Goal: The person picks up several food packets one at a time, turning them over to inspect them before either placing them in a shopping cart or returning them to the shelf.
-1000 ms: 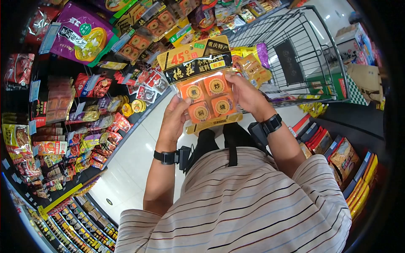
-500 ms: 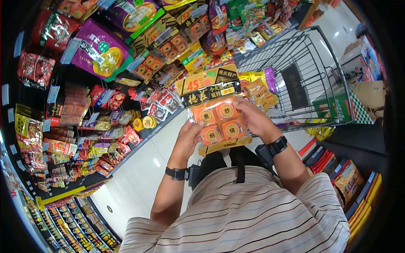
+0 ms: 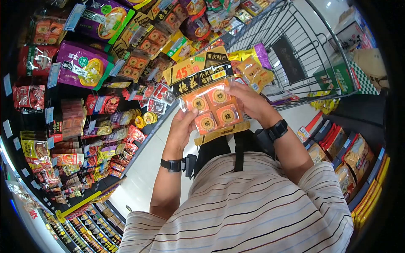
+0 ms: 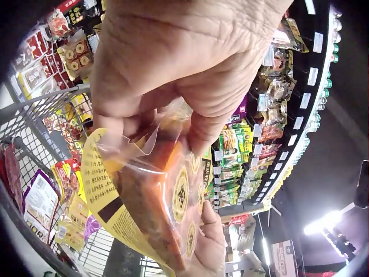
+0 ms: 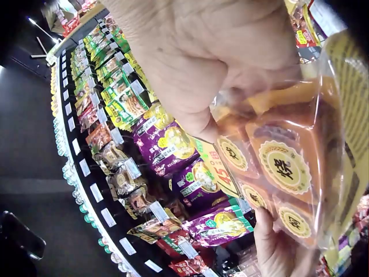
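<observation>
Both hands hold a hot pot seasoning pack (image 3: 217, 107) in front of the body, its printed face turned up toward the head camera. Four orange blocks show through clear plastic under a gold and black header card. My left hand (image 3: 181, 128) grips the pack's left edge, thumb on the front. On the opposite edge, my right hand (image 3: 252, 102) pinches it with the thumb on top and the fingers behind, mostly hidden. In the left wrist view the seasoning pack (image 4: 179, 196) shows its side and yellow printed back. The right wrist view shows the round labels on the blocks.
A wire shopping cart (image 3: 291, 46) stands ahead to the right, with snack packs (image 3: 255, 71) inside. Shelves hung with seasoning bags, including a purple bag (image 3: 82, 65), line the left. More packaged goods (image 3: 358, 156) sit on a low shelf at the right.
The head view shifts, so shelves and cart move in the picture. The pack goes lower, then higher in view, staying between both hands with much the same grip.
</observation>
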Demonstrator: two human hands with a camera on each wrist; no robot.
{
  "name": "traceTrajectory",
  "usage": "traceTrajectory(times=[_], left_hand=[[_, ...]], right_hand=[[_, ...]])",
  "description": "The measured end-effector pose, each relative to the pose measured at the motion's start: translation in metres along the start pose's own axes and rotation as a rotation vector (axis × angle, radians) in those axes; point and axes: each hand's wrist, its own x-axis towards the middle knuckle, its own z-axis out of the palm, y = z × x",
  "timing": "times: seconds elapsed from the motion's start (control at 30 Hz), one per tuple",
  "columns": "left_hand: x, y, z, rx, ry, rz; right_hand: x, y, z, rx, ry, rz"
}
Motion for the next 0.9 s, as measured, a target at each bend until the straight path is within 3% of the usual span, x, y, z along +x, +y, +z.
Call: traceTrajectory(times=[0.43, 0.63, 0.83, 0.9], left_hand=[[-0.004, 0.003, -0.030, -0.063, 0.059, 0.022], [0.000, 0.018, -0.043, -0.089, 0.016, 0.050], [0.016, 0.023, -0.064, -0.036, 0.038, 0.072], [0.021, 0.028, -0.063, -0.045, 0.047, 0.090]], right_hand=[[0.028, 0.011, 0.025, 0.043, -0.059, 0.028], [0.036, 0.000, 0.054, 0.012, 0.041, 0.016], [0.048, -0.009, 0.084, -0.168, 0.155, -0.133], [0.051, -0.014, 0.096, -0.492, 0.149, -0.234]])
